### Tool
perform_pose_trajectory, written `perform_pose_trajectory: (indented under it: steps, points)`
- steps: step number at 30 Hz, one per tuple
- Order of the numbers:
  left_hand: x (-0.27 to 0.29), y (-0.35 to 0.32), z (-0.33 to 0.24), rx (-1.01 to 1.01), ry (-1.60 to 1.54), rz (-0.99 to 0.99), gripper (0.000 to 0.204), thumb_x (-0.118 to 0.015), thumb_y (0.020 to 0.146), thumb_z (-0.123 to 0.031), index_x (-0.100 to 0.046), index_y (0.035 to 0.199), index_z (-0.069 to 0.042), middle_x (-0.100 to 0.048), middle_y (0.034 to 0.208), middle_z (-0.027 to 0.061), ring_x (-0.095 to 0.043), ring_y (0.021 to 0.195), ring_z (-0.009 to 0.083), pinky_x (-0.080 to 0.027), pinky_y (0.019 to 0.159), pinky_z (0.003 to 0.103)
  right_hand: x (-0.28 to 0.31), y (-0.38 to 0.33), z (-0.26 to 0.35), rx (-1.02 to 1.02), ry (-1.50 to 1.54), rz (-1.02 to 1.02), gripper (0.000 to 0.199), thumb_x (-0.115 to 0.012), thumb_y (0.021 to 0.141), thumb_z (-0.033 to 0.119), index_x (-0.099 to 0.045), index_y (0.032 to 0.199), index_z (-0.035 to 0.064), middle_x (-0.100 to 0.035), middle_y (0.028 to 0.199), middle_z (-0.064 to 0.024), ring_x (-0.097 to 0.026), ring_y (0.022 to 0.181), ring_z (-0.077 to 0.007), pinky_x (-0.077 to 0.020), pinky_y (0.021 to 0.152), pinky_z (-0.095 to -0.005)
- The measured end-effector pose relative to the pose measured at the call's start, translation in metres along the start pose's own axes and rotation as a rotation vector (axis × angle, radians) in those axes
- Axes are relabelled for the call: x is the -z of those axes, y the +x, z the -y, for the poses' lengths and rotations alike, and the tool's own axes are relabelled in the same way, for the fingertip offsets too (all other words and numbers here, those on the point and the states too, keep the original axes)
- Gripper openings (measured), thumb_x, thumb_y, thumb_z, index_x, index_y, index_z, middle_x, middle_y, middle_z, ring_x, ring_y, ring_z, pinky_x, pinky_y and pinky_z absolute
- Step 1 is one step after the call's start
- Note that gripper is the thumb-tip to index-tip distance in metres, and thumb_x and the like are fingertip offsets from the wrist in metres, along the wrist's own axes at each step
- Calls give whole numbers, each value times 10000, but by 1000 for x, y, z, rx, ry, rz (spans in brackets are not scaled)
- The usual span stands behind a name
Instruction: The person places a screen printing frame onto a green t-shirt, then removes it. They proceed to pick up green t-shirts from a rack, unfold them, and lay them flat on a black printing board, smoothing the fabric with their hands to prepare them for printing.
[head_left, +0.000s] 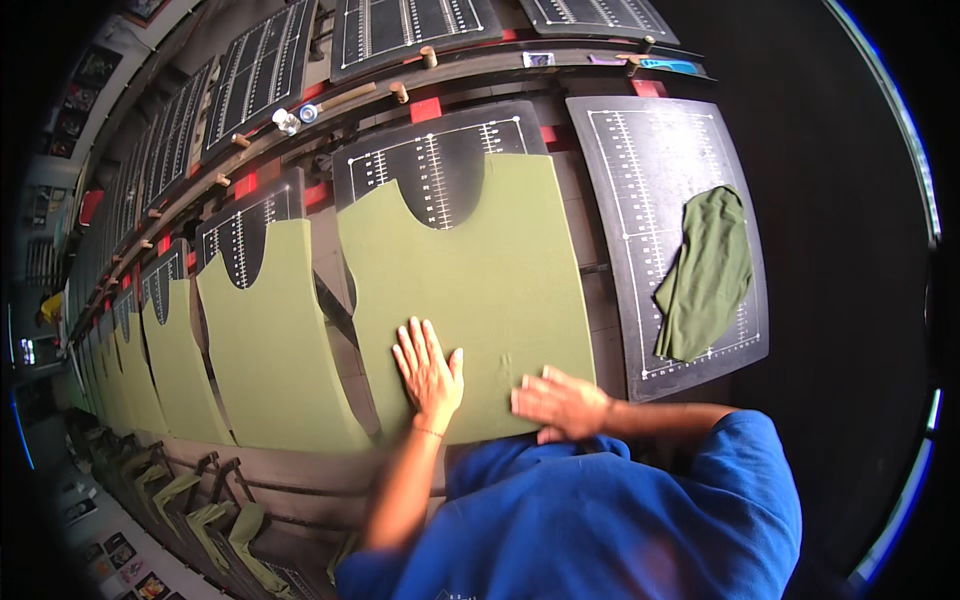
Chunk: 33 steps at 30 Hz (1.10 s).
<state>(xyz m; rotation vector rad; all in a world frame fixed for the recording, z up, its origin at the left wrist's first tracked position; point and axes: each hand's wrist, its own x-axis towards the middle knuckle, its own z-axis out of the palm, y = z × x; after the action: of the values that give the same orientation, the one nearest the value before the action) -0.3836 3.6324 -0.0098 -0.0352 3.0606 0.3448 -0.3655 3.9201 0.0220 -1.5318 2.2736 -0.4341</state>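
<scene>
A light olive-green cut shirt panel (480,280) with a scooped neckline lies spread over a dark board (375,150) marked with white rulers. My left hand (430,375) rests flat on the lower middle of the panel, fingers stretched toward its neckline. Near the panel's lower right corner, my right hand (562,402) lies flat with its fingers pointing left, slightly blurred. Neither hand holds anything. A few small creases show in the cloth between the two hands. The panel's bottom edge is partly hidden by my blue sleeve and body.
Right of me, a bunched darker green cloth (710,270) lies on another ruled board (635,250). More boards with green panels (270,340) run off leftward. Beyond them a rail (480,68) carries wooden pegs, a white roll (308,113) and a blue tool (668,67).
</scene>
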Motion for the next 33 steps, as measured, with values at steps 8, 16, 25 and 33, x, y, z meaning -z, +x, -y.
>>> perform_pose_trajectory:
  steps: [8,16,25,33]
  points:
    - [-18,-50,-124,-691,48,205,677,-484,988,-454,-399,1509,-30,-354,1593,164,-296,1489,346,-202,1220,527,-8,-40,24,-794,771,-687,265,-580,1002,243,-675,1138,37,-706,975,-179,-693,894,-358,-537,809,-452]
    - [-38,-44,-226,-1041,-687,169,332,-630,924,-204,-611,1184,2,-627,1175,163,-576,1153,342,-466,990,440,8,-130,-60,-1511,-143,-813,273,-668,941,312,-623,942,42,-689,848,-161,-682,768,-358,-528,675,-467]
    - [-4,12,-378,-540,-891,28,592,-822,765,-178,-542,1261,-17,-622,1154,208,-585,1092,413,-474,918,482,113,-221,-69,-519,1679,-1264,129,-566,1014,172,-583,1036,46,-670,858,-56,-664,743,-141,-530,687,-272]
    - [-14,-16,-463,-129,-1469,-91,161,-583,1004,-139,-628,1079,-4,-645,924,74,-583,805,139,-482,681,308,270,-337,-25,192,1593,-1339,347,-679,917,245,-526,1088,-15,-639,1028,-214,-686,868,-306,-585,645,-385]
